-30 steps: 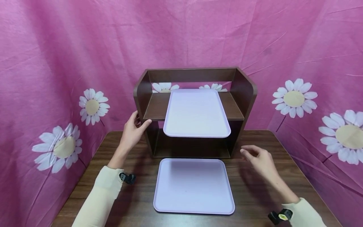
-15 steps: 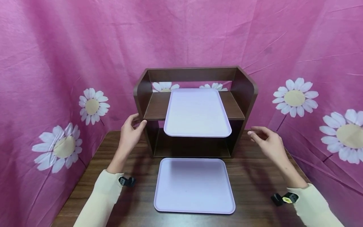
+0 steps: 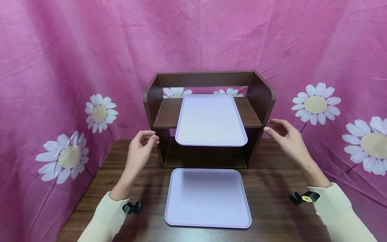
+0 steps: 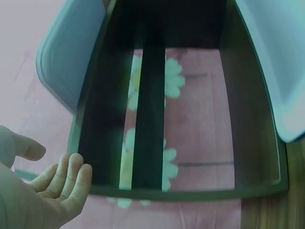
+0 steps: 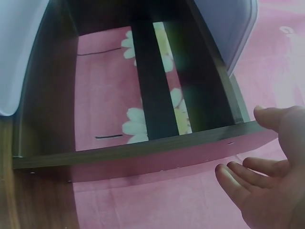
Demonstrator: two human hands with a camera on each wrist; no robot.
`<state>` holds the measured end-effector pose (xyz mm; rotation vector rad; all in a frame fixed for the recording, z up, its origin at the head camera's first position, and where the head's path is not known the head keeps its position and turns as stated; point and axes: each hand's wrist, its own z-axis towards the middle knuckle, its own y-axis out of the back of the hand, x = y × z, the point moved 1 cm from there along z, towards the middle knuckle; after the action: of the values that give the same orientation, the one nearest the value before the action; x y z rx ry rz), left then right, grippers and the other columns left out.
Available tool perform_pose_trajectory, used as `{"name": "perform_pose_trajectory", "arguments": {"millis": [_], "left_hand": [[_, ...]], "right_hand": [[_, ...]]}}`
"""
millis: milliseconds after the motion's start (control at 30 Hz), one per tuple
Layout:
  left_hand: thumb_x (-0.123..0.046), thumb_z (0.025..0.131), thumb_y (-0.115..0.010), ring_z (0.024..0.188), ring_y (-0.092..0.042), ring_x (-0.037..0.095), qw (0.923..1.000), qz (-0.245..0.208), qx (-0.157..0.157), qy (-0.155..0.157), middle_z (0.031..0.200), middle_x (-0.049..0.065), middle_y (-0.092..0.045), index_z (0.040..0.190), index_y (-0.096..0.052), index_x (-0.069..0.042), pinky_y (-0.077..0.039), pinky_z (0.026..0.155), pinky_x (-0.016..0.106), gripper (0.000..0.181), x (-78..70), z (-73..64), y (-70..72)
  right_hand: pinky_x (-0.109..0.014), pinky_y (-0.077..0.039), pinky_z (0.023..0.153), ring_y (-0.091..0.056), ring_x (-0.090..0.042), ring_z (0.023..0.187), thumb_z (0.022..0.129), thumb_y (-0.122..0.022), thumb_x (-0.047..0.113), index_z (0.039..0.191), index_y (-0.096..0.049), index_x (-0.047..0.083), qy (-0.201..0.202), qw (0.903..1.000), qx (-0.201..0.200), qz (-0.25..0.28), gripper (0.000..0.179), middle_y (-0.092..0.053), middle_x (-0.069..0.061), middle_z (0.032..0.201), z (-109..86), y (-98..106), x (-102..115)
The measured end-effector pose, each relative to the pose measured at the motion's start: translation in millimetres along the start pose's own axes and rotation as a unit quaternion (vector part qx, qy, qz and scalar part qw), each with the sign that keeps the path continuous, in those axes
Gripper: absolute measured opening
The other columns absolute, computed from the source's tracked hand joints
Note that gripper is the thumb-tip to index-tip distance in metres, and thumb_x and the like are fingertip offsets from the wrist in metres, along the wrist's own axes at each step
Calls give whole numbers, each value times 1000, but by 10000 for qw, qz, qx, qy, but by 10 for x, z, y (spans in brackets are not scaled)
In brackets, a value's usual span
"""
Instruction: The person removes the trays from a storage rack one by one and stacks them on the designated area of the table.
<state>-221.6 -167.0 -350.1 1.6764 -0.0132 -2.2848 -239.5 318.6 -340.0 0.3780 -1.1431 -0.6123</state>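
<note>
Both grips are released, with fingers relaxed and nothing grasped: the left grip (image 3: pixel 139 153) is positioned beside the left side panel of the shelf unit (image 3: pixel 205 80), and the right grip (image 3: pixel 290 141) beside the right one. Whether a fingertip touches either panel cannot be told. The shelf unit stands upright on the table (image 3: pixel 270 205), at the centre of the frame.

Progress, as judged from the layout: the shelf unit appears to be set in place, with the upper tray (image 3: pixel 211 121) laid on its upper board — overhanging the front edge — and the lower tray (image 3: pixel 208 198) flat on the table at lower centre. Any remaining work is probably limited to final adjustment; the pictures do not settle it.

Orientation: the open front of the shelf unit faces the bottom of the frame, its long axis running left to right. The lower tray lies parallel to that axis; the upper tray's long axis appears to run front to back.
</note>
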Motion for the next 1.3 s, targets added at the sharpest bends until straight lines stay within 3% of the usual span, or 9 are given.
{"name": "perform_pose_trajectory", "arguments": {"millis": [100,200,300,367,500,700,800,1000,1300], "left_hand": [[-3,108,-57,86,-73,3,9992,-183,318,185,114,33,-73,122,-65,6,-63,85,20,19,-46,-84,-68],[-4,109,-57,91,-76,8,9968,-350,613,388,118,33,-73,125,-65,7,-63,87,19,21,-74,-172,-146],[-4,109,-56,103,-78,20,9921,-634,928,562,123,33,-72,130,-63,9,-64,92,24,26,-113,-265,-248],[-5,109,-56,112,-76,29,9873,-872,1158,652,128,33,-71,133,-61,10,-63,97,29,29,-142,-334,-321],[-6,109,-56,125,-70,40,9726,-1461,1579,882,134,34,-68,137,-56,14,-61,105,37,34,-194,-445,-484],[-9,109,-55,133,-65,42,9478,-2256,1957,1118,139,33,-65,137,-52,15,-56,112,42,37,-233,-539,-710],[-11,108,-57,135,-64,42,9346,-2669,1981,1267,139,31,-65,139,-52,13,-55,114,43,39,-250,-569,-815],[-10,107,-57,139,-60,44,9041,-3496,1936,1516,142,33,-62,139,-52,10,-52,117,45,38,-305,-592,-1014],[-3,107,-55,132,-66,41,8472,-4755,1677,1677,121,16,-76,124,-60,2,-53,116,48,18,-327,-613,-1224]], "right_hand": [[4,-43,84,-58,17,108,104,-71,35,153,-52,0,4,9999,128,-29,63,-63,-29,143,76,19,47],[5,-41,84,-67,-11,125,104,-70,39,155,-49,2,-30,9995,287,-149,67,-62,-27,147,143,26,93],[4,-42,82,-61,-40,135,104,-69,44,157,-48,2,-135,9986,458,-219,70,-60,-27,150,191,26,122],[3,-42,80,-58,-44,137,104,-69,45,158,-46,2,-230,9980,555,-192,72,-59,-27,152,207,19,122],[1,-44,80,-57,-41,139,103,-70,44,161,-43,6,-297,9971,688,-107,74,-57,-25,155,230,-1,94],[1,-46,81,-56,-41,140,102,-73,40,165,-38,10,-163,9964,834,27,77,-54,-24,157,268,-72,52],[-1,-48,78,-63,-34,131,101,-74,40,162,-42,9,-150,9967,798,-12,76,-58,-26,153,287,-113,45],[-8,-52,73,-60,5,101,99,-76,42,153,-50,8,-166,9977,660,-20,68,-65,-24,140,317,-164,27],[-12,-54,69,-62,7,89,99,-77,36,145,-55,5,17,9986,509,105,60,-69,-25,128,343,-206,4]]}}
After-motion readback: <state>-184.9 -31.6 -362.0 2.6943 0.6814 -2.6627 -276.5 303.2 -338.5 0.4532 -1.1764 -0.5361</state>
